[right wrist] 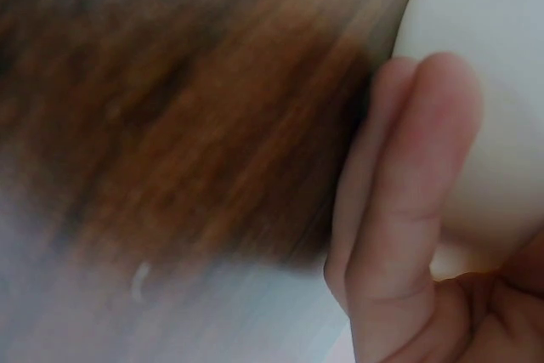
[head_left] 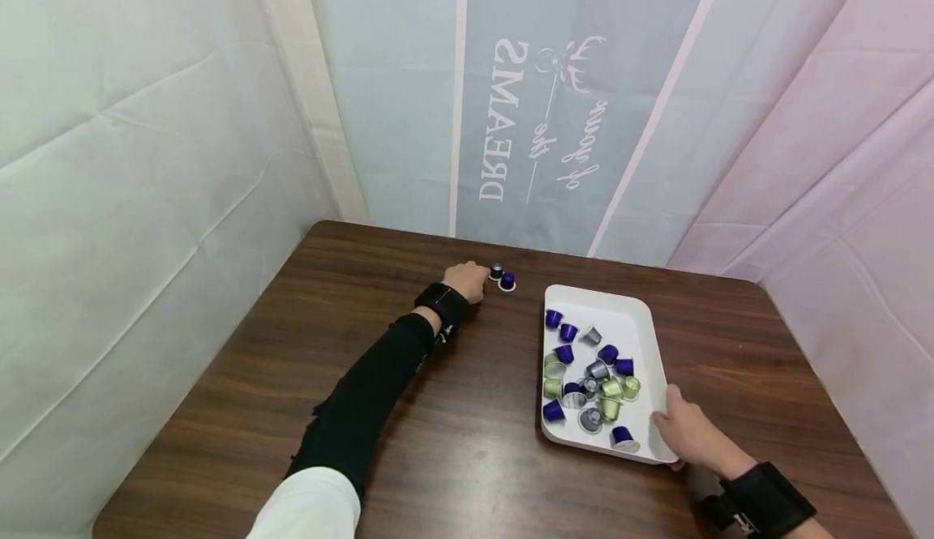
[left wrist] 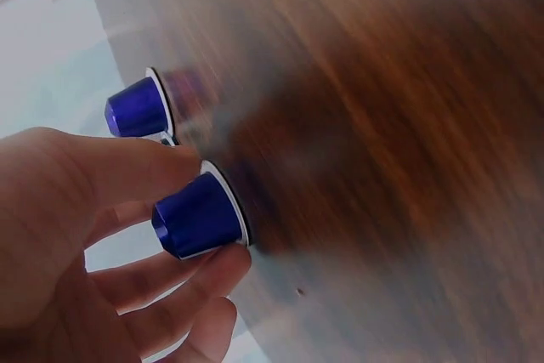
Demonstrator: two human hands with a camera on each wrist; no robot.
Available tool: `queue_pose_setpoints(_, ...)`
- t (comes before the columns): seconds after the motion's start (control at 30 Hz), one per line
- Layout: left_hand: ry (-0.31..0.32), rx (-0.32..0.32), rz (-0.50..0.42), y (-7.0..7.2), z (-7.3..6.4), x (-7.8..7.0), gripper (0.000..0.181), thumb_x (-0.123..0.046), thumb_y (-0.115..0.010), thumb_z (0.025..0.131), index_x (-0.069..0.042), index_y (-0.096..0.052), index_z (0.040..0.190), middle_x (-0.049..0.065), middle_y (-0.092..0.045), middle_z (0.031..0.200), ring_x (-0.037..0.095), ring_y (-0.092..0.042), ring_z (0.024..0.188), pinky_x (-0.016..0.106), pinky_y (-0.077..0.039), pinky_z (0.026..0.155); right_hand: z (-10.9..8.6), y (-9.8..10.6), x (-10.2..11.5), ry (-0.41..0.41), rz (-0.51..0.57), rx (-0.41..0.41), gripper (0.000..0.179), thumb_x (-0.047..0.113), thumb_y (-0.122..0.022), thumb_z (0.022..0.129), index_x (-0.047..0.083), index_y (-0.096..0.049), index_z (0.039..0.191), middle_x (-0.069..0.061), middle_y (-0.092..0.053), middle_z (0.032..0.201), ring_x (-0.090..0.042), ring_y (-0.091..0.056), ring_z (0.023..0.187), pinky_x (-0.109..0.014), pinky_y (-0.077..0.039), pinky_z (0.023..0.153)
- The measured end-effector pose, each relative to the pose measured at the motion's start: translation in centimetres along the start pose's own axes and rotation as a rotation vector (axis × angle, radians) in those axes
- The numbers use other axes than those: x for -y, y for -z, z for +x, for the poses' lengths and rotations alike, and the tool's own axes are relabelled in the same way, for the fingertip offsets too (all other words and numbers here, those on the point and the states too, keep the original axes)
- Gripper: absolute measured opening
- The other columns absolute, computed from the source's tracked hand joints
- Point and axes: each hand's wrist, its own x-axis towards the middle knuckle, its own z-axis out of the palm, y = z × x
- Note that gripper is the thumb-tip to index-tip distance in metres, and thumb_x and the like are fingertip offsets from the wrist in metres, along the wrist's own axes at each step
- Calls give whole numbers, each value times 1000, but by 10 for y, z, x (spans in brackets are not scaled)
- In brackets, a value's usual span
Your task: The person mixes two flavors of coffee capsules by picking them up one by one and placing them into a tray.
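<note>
My left hand point(head_left: 467, 281) is at the far part of the table. In the left wrist view its thumb and fingers pinch a blue coffee capsule point(left wrist: 200, 217), its rim at the tabletop; the hand hides this capsule in the head view. Just right of the hand stand a dark capsule point(head_left: 497, 271) and a second blue capsule point(head_left: 507, 281). A white tray point(head_left: 649, 336) holds several blue, green and grey capsules, some upright, others on their sides. My right hand point(head_left: 689, 429) grips the tray's near right corner, thumb over the rim, fingers point(right wrist: 408, 176) along the outer wall.
The brown wooden table point(head_left: 467, 409) runs back to a light blue curtain point(head_left: 409, 117) with printed lettering. White fabric point(head_left: 160, 198) hangs at the left and pinkish fabric point(head_left: 839, 223) at the right. Black bands point(head_left: 769, 500) circle both wrists.
</note>
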Motion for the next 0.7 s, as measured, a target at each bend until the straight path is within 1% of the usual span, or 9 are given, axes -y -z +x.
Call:
queue_pose_setpoints(0.07, -7, -4, -4, 1, -4, 2, 21, -9, -57, 92, -16, -66, 109, 4, -62, 96, 16, -57, 83, 31, -49, 63, 0, 0, 0, -1, -1, 2, 36, 2, -40, 94, -18, -21, 117, -24, -47, 77, -20, -54, 44, -35, -47, 39)
queue_pose_setpoints(0.17, -13, 1, 1, 2, -9, 4, 25, -10, -54, 94, -15, -65, 116, 5, -64, 103, 18, -60, 89, 33, -50, 68, 0, -1, 0, -6, -4, 4, 36, 2, -40, 94, -17, -20, 117, -24, -47, 77, -19, -55, 44, -35, -47, 39)
queue_pose_setpoints(0.27, -15, 11, 2, 4, -13, 6, 31, -11, -53, 95, -14, -61, 124, 5, -63, 114, 20, -60, 97, 35, -51, 74, 0, -1, 1, -2, -4, 5, 35, 2, -40, 94, -17, -21, 117, -24, -47, 77, -19, -55, 43, -34, -47, 38)
queue_pose_setpoints(0.37, -15, 8, -23, 4, -15, 8, 33, -12, -54, 94, -12, -60, 127, 6, -63, 117, 20, -61, 97, 34, -51, 75, 0, -1, 1, 4, -4, 4, 35, 2, -40, 94, -17, -21, 117, -25, -47, 77, -19, -55, 43, -35, -47, 38)
queue_pose_setpoints(0.43, -21, -4, -35, 5, -17, 8, 31, -13, -55, 94, -10, -62, 124, 6, -63, 115, 18, -61, 92, 32, -51, 73, 0, 0, 2, 2, -5, 8, 36, 2, -40, 94, -17, -20, 117, -24, -47, 77, -19, -55, 44, -35, -47, 39)
queue_pose_setpoints(0.53, -47, -40, -50, 9, -19, 5, 22, -14, -56, 93, -8, -65, 113, 6, -65, 102, 16, -58, 81, 30, -49, 66, -1, 0, 1, -6, -7, 15, 37, 2, -39, 94, -18, -19, 118, -23, -47, 76, -19, -55, 44, -35, -47, 39)
queue_pose_setpoints(0.63, -80, -86, -61, 15, -23, -1, 13, -15, -57, 92, -8, -64, 99, 4, -62, 88, 15, -54, 72, 28, -46, 61, -1, 1, 1, -8, -4, 13, 37, 2, -39, 94, -18, -20, 118, -23, -47, 76, -19, -55, 44, -35, -47, 40)
queue_pose_setpoints(0.7, -101, -110, -69, 19, -27, -7, 11, -17, -58, 92, -8, -63, 95, 4, -60, 84, 15, -54, 68, 28, -46, 58, -1, 1, 1, -5, -3, 10, 36, 2, -39, 94, -18, -20, 118, -23, -48, 75, -19, -55, 44, -35, -47, 39)
